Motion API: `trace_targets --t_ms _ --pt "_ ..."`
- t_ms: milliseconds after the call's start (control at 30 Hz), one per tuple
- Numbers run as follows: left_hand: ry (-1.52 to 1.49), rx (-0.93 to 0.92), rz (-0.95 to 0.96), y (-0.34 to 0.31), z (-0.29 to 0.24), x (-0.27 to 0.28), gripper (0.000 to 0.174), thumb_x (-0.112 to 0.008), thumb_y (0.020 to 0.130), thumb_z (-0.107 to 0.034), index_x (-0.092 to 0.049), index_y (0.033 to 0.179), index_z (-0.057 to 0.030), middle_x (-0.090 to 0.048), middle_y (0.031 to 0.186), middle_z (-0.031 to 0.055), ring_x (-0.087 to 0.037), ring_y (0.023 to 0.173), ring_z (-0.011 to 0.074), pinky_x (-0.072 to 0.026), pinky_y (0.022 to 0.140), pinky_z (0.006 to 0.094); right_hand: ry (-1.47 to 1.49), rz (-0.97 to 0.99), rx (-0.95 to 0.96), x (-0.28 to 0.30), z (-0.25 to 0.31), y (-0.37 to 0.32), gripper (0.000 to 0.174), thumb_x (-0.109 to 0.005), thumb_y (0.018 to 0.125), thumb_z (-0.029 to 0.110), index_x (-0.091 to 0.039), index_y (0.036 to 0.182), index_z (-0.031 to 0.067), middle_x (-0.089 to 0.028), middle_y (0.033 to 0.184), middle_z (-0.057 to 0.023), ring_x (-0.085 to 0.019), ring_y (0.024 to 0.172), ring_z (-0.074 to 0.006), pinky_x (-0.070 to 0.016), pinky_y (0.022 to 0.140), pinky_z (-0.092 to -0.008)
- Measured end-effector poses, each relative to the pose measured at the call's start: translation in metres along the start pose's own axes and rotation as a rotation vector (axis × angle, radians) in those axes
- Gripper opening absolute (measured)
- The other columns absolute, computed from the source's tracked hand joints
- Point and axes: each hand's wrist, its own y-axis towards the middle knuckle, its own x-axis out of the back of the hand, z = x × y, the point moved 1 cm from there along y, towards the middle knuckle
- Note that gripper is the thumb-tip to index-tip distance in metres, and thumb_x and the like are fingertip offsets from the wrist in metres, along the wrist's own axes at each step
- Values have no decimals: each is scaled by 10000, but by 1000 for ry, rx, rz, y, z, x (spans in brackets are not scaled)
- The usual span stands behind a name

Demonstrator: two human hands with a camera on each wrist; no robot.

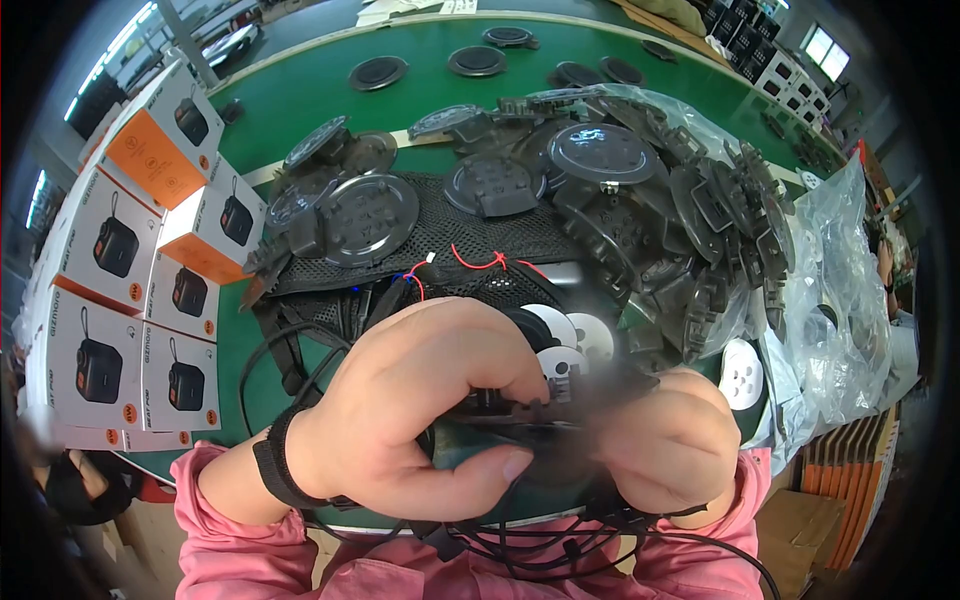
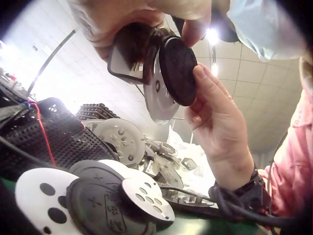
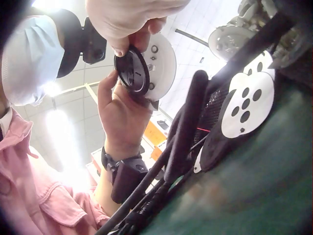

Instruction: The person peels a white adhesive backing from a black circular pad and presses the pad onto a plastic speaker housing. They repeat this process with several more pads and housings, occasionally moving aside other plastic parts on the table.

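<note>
In front of the body, both hands hold a dark translucent plastic part with a round plate (image 2: 159, 100) and a boxy end (image 2: 129, 54). My left hand (image 1: 410, 400) grips this part, thumb and fingers curled round it. My right hand (image 1: 675, 440) pinches the edge of a black round pad (image 2: 178, 71) that lies against the plate's face. From the right wrist view, the pad (image 3: 132, 72) covers one side of the pale plate (image 3: 164, 63), and my left thumb touches its rim. Below the hands lie white discs with holes (image 2: 41, 196) and black round pads (image 2: 105, 205).
A pile of similar dark plastic parts (image 1: 600, 155) covers the middle and right of the green table (image 1: 310, 85), partly over a black mesh basket (image 1: 420, 205). White and orange boxes (image 1: 100, 360) are stacked at left. Plastic bags (image 1: 840, 300) lie at right; black cables (image 1: 540, 550) run near my lap.
</note>
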Motion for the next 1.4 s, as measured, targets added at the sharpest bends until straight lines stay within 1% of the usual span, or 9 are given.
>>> trace_targets --t_ms 567,767,867,967,1033,1167,1233,1333,1400 --pt "4 30 -17 -1 -1 -2 238 -645 625 -145 -522 802 -45 -543 743 82 -529 643 198 -417 559 279 -21 18 -6 1 1 0 289 -648 597 41 -642 886 43 -605 854 -43 -560 626 -140 -393 472 -221" --pt "43 -16 -11 -1 0 -2 242 -663 624 -145 -522 798 -53 -543 726 73 -526 623 196 -411 551 278 -16 34 -15 1 2 0 296 -645 596 48 -644 892 42 -600 858 -38 -549 624 -132 -387 476 -222" --pt "28 -13 -19 -1 -1 -2 243 -670 625 -145 -524 801 -66 -542 718 63 -521 604 190 -398 536 279 -27 45 30 2 0 -5 305 -641 598 54 -646 903 45 -599 865 -34 -544 630 -131 -385 488 -224" --pt "34 -23 -17 -1 -2 -2 243 -675 626 -144 -525 803 -76 -542 717 56 -519 593 184 -383 523 279 -43 91 9 -1 0 -15 318 -639 594 60 -649 912 53 -598 874 -31 -540 632 -132 -386 502 -225" --pt "35 -38 -23 -1 -1 -2 235 -671 631 -142 -526 805 -80 -542 717 50 -516 592 182 -377 519 278 50 171 -147 0 3 -16 327 -640 587 64 -651 914 60 -599 872 -29 -542 641 -135 -390 510 -226" --pt "47 -35 -21 0 -3 -1 226 -667 636 -141 -527 802 -77 -542 718 52 -515 590 183 -379 522 279 54 171 -84 3 0 -7 325 -641 588 60 -651 913 60 -601 868 -27 -543 646 -134 -390 509 -222" --pt "10 31 -24 1 -7 -1 236 -663 580 -57 -569 796 -52 -552 745 54 -545 656 214 -418 563 291 -21 128 -6 1 0 -7 321 -640 591 54 -650 911 57 -601 865 -28 -545 651 -135 -391 505 -221" --pt "57 -17 -8 -1 -2 -2 216 -664 639 -141 -531 794 -72 -540 726 57 -513 586 184 -383 523 280 -42 122 -5 0 -1 -9 316 -639 591 53 -650 907 53 -602 856 -28 -546 646 -135 -393 505 -220" --pt "56 -12 -13 -1 -2 -2 216 -664 639 -141 -530 793 -71 -540 726 57 -512 586 183 -383 523 279 -22 111 -27 -2 -2 -11 315 -638 590 55 -650 904 52 -601 852 -28 -546 644 -136 -396 506 -221"
